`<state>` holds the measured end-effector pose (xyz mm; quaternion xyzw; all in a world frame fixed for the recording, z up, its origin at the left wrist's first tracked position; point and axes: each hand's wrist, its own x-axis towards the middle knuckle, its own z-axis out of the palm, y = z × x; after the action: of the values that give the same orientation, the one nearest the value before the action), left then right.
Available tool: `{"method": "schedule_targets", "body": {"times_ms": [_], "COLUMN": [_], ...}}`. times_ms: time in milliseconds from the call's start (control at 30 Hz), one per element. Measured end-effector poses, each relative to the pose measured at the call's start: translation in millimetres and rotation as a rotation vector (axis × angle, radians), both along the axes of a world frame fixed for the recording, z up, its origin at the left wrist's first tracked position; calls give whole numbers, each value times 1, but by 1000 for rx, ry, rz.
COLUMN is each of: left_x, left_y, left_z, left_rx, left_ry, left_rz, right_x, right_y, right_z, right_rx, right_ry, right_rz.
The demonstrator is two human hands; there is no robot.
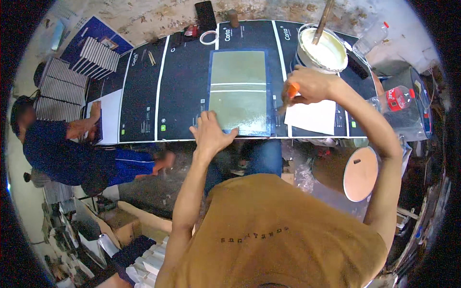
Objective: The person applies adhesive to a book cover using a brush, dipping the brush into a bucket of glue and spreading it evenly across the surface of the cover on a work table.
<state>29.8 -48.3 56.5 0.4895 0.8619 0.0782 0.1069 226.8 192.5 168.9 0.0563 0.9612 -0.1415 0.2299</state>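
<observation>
A book cover lies flat on the table before me: two grey-green boards (238,67) with a narrow strip between them, on a blue sheet (270,96) that shows as a border. The lower board has a wet shine near its lower right. My left hand (213,137) rests with fingers spread on the cover's near left corner. To the right of the cover, my right hand (309,85) is closed round a brush with an orange handle (293,90), its bristles pointing down. Below that hand lie white sheets of paper (312,119).
Beyond my right hand stands a bucket (298,55) of white paste with a wooden stick (322,24). Clear plastic bottles (398,98) are at right. A tape roll (209,38) and phone (206,15) lie at the back. A co-worker (62,139) sits left by stacked books (96,57).
</observation>
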Motion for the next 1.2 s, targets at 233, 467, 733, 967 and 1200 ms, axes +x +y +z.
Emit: {"method": "schedule_targets", "body": {"times_ms": [233,467,733,967,1200], "left_x": [-14,-8,-102,-123,-157], "left_y": [-6,-5,78,108,71], "left_z": [12,-17,-42,-39,-41], "left_rx": [-108,-5,287,181,118], "left_ry": [-42,-17,-352,-333,-936], "left_rz": [24,9,309,240,275], "right_x": [-56,87,151,137,-7], "right_y": [-35,-58,-46,-21,11], "right_z": [-63,-35,-59,-103,-91], "right_rx": [-113,36,-426,-765,-510], "right_ry": [591,325,1270,1728,1584], "right_rz": [257,77,-1219,-1300,-1274]}}
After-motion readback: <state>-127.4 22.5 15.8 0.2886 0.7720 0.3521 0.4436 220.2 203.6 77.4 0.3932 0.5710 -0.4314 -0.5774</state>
